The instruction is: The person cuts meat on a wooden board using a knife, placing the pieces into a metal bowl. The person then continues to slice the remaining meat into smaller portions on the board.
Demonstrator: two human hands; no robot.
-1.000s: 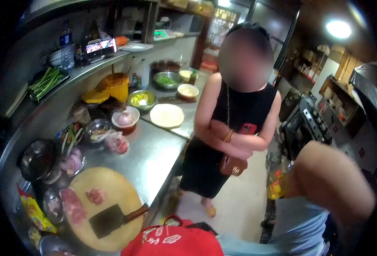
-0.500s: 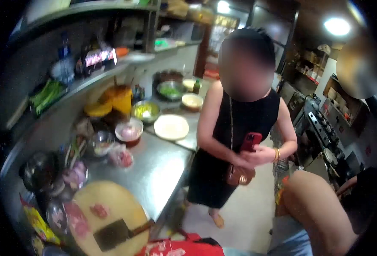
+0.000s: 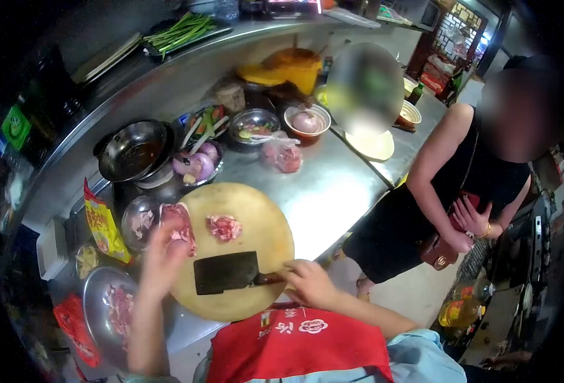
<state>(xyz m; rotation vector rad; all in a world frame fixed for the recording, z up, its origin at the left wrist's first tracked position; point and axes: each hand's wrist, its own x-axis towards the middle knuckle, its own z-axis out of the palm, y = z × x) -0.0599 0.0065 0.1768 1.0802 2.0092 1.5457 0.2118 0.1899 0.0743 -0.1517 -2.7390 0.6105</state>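
A cleaver (image 3: 226, 272) lies flat on the round wooden cutting board (image 3: 266, 214). My right hand (image 3: 311, 284) is at the board's right edge, its fingers closed over the end of the cleaver's handle. On the left side of the board, my left hand (image 3: 167, 258) is over the lower part of a slab of raw meat (image 3: 178, 223). Motion smears its fingers, so their grip cannot be made out. A small heap of cut meat (image 3: 224, 227) sits above the blade, apart from both hands.
Left of the board stand a metal bowl of meat pieces (image 3: 119, 309) and a yellow packet (image 3: 103, 223). Behind it are a dark wok (image 3: 135, 153), purple onions (image 3: 196, 165) and bagged meat (image 3: 282, 155). A person in black (image 3: 416, 223) stands at the counter's right.
My view has swung down and left onto the board. My right hand has come to the cleaver's handle, and my left hand has come into view over the meat slab.
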